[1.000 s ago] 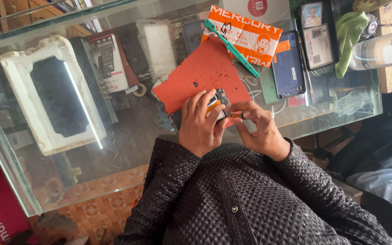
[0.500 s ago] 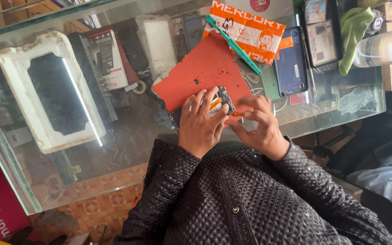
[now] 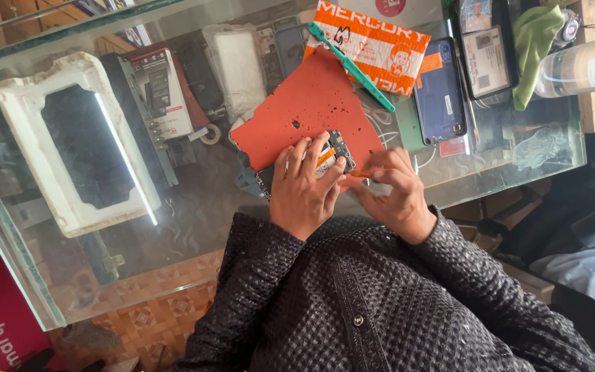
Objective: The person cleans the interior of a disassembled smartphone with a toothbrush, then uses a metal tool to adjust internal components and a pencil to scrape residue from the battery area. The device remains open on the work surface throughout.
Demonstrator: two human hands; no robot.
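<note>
Since the earlier frames the hands have barely shifted, so work on the board is ongoing. At frame centre, the left hand [image 3: 304, 189] grips the opened phone [image 3: 330, 153] on the orange mat [image 3: 304, 103]. The right hand [image 3: 390, 189] pinches a small orange tool [image 3: 359, 173], possibly a pick, at its edge. A glass counter [image 3: 194, 207] spans the frame, with a white foam tray [image 3: 18, 124] at upper left and a blue phone [image 3: 440, 89] at upper right.

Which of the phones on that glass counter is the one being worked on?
The opened phone on the red mat, pinned under the left hand. The blue phone lies untouched, further right.
</note>
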